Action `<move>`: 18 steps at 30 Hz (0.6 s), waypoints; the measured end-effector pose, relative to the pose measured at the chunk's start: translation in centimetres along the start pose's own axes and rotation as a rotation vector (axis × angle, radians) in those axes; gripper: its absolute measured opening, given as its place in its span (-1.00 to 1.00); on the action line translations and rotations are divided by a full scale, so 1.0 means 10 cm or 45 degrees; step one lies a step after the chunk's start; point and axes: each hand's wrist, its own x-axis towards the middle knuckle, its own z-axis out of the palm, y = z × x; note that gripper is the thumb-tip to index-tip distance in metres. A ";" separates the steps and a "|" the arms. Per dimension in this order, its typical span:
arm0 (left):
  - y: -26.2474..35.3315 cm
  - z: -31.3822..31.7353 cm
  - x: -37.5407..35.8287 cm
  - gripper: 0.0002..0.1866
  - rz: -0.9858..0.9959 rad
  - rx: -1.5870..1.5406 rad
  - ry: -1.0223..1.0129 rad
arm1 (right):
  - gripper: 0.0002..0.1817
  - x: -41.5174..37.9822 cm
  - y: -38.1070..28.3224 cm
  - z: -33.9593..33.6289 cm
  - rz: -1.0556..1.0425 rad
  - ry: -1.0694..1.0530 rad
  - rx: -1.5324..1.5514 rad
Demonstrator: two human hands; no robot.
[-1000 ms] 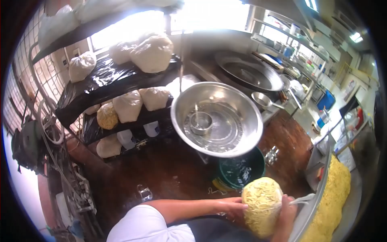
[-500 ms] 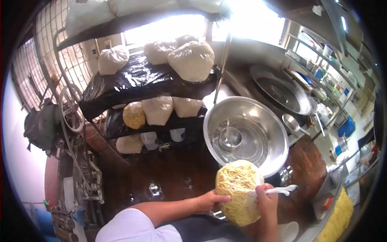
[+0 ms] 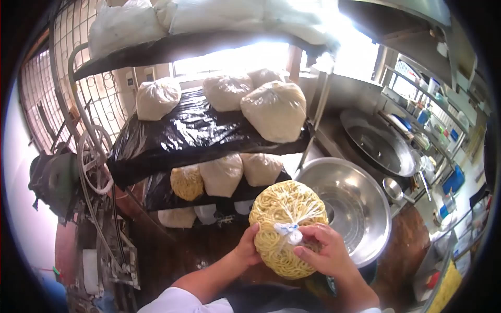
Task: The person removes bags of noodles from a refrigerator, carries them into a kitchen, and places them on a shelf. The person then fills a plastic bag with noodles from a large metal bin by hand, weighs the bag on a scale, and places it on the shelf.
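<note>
A round clear plastic bag of yellow noodles [image 3: 276, 208] is held up in front of me, its white twisted knot facing me near the middle. My left hand [image 3: 249, 244] grips the bag's left side, the thumb on the near face and the other fingers hidden behind. My right hand [image 3: 324, 248] is on the bag's right side, thumb and fingers curled close beside the knot. Behind the bag's right side stands a large steel basin [image 3: 360, 208], partly covered by it.
Ahead is a rack whose shelf is wrapped in black plastic [image 3: 177, 130]. Several tied bags, such as a large pale bag [image 3: 274, 112], sit there. A wok [image 3: 378, 143] and a ladle [image 3: 394, 189] lie beyond the basin. A dark backpack [image 3: 52, 177] hangs at left.
The noodle bag has risen and moved slightly left toward the rack, and its knot has turned to face me. My view has tilted up. Both hands stay on the bag.
</note>
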 end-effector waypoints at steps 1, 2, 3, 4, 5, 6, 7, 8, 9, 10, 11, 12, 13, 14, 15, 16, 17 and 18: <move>0.13 -0.02 0.05 -0.14 0.034 0.025 -0.003 | -0.62 0.13 0.01 0.04 -0.039 -0.006 -0.026; 0.34 -0.03 0.10 -0.14 0.041 0.015 -0.016 | -0.62 0.32 -0.01 0.10 -0.042 -0.013 -0.041; 0.55 0.00 0.14 -0.12 0.083 0.023 -0.041 | -0.62 0.50 -0.04 0.15 -0.124 0.113 -0.081; 0.78 -0.01 0.18 -0.11 0.120 0.035 -0.060 | -0.63 0.66 -0.04 0.21 -0.202 0.244 -0.112; 1.01 -0.04 0.22 -0.11 0.115 0.037 -0.058 | -0.63 0.79 0.00 0.26 -0.199 0.247 -0.110; 1.25 -0.08 0.26 -0.15 0.207 0.012 -0.103 | -0.63 0.88 0.08 0.26 -0.124 0.340 -0.047; 1.50 -0.10 0.30 -0.18 0.297 -0.013 -0.150 | -0.63 0.96 0.15 0.27 -0.049 0.435 0.015; 1.77 -0.08 0.34 -0.18 0.342 0.001 -0.179 | -0.69 0.98 0.22 0.29 0.052 0.459 0.165; 2.07 -0.04 0.37 -0.19 0.386 0.013 -0.210 | -0.69 0.98 0.32 0.32 0.058 0.469 0.164; 2.38 -0.01 0.41 -0.19 0.475 0.078 -0.094 | -0.71 0.96 0.43 0.34 0.211 0.465 0.313; 2.67 0.00 0.44 -0.18 0.564 0.143 0.023 | -0.74 0.92 0.51 0.36 0.364 0.458 0.463; 2.94 -0.02 0.47 -0.21 0.632 0.156 0.084 | -0.77 0.90 0.56 0.37 0.452 0.457 0.461; 3.18 -0.06 0.47 -0.24 0.703 0.171 0.142 | -0.77 0.87 0.60 0.36 0.451 0.463 0.460; 3.36 -0.12 0.45 -0.24 0.697 0.174 0.135 | -0.77 0.85 0.64 0.35 0.557 0.470 0.490; 3.52 -0.18 0.43 -0.26 0.750 0.164 0.142 | -0.77 0.86 0.66 0.34 0.661 0.479 0.519; 3.65 -0.21 0.44 -0.28 0.805 0.151 0.146 | -0.79 0.90 0.63 0.32 0.685 0.473 0.487; 3.74 -0.18 0.43 -0.28 0.803 0.151 0.133 | -0.79 0.95 0.65 0.31 0.678 0.482 0.481; 3.81 -0.11 0.37 -0.31 0.820 0.181 0.147 | -0.78 0.98 0.69 0.32 0.687 0.462 0.458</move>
